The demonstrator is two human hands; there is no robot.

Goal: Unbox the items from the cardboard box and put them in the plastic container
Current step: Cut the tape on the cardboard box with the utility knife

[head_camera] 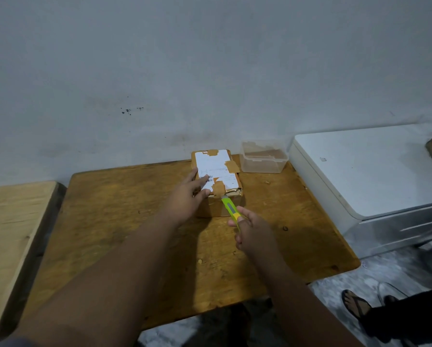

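At far left a pale wooden bench [12, 221] sits beside the table [124, 221], a narrow dark gap between their edges. The table's left half is bare worn wood, open from its near edge back to the wall [159, 71].

The left hand [184, 199] lies on the near left corner of the box [216, 171], fingers spread flat over the white label [216, 166], pressing down rather than gripping. The box is closed, patched with brown tape [219, 187], and stands toward the table's far edge, close to the wall. Its near right corner looks torn and crumpled.

The right hand [250, 231] is curled around a green and yellow cutter [231, 209], thumb on top of the handle, the tip touching the box's near top edge just beside the tape patch. Around this hand the tabletop is free, save a few crumbs.

Just right of the box, apart from it, stands the clear tub [263, 156], open-topped, at the far right corner of the table; whether anything is in it cannot be told.

Beyond the table's right edge a white cabinet [360, 171] stands close by. A sandalled foot [355, 306] rests on the grey floor [347, 276] at lower right
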